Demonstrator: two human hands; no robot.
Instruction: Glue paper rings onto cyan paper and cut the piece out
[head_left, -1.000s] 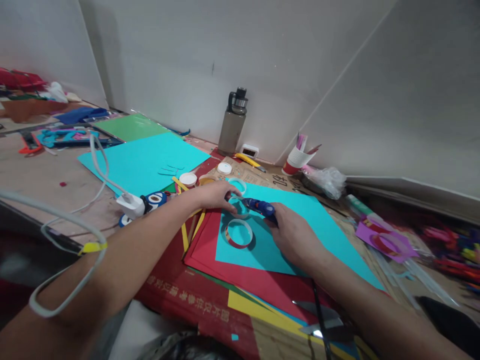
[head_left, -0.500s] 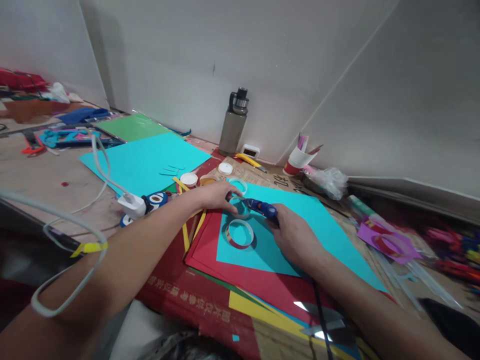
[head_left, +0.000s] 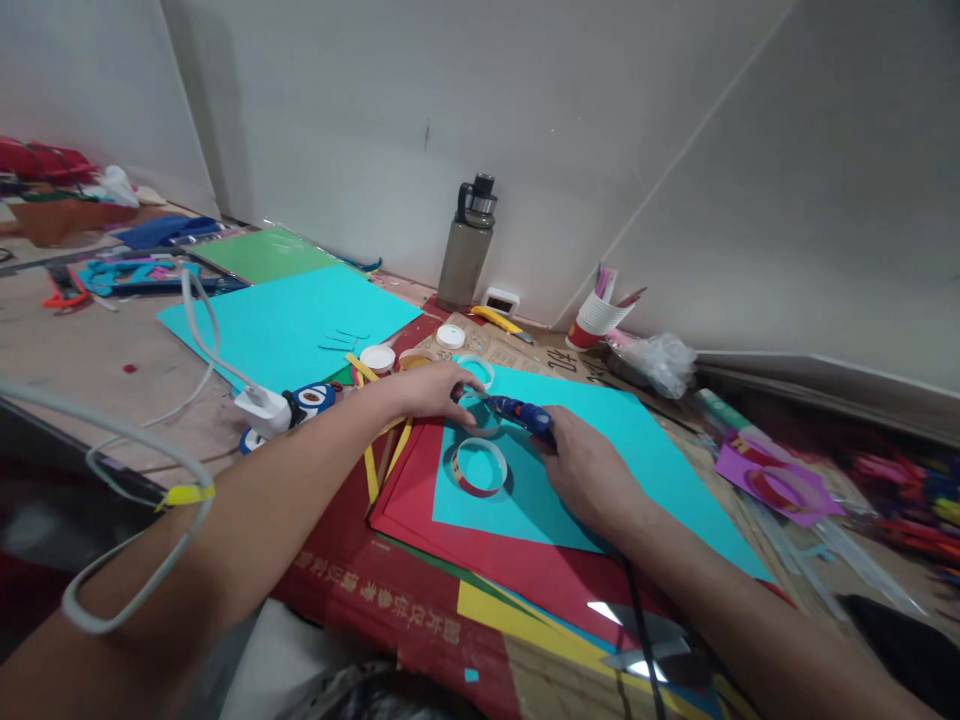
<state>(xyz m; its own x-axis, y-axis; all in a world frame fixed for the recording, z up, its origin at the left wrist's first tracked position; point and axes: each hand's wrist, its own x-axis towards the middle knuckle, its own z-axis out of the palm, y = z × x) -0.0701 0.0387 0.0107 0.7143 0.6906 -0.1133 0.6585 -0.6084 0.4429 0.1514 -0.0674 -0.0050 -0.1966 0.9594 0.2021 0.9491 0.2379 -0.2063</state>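
My right hand (head_left: pixel 589 465) is wrapped round a blue glue gun (head_left: pixel 529 415), whose nozzle points left. Its tip is close to the fingertips of my left hand (head_left: pixel 439 392). The left fingers curve around the edge of a paper ring (head_left: pixel 484 432) on the blue sheet (head_left: pixel 540 505); the exact grip is too small to make out. Nearer to me lies a red-and-white ring (head_left: pixel 457 478), and another ring (head_left: pixel 489 372) sits just beyond the left fingers. Red sheets (head_left: pixel 409 490) lie under the blue one.
Behind stand a grey bottle (head_left: pixel 466 255) and a paper cup with pens (head_left: pixel 592 322). A yellow cutter (head_left: pixel 499 320) lies between them. A white cable with a plug (head_left: pixel 262 408) crosses the left side. Purple paper with rings (head_left: pixel 814 505) is at right.
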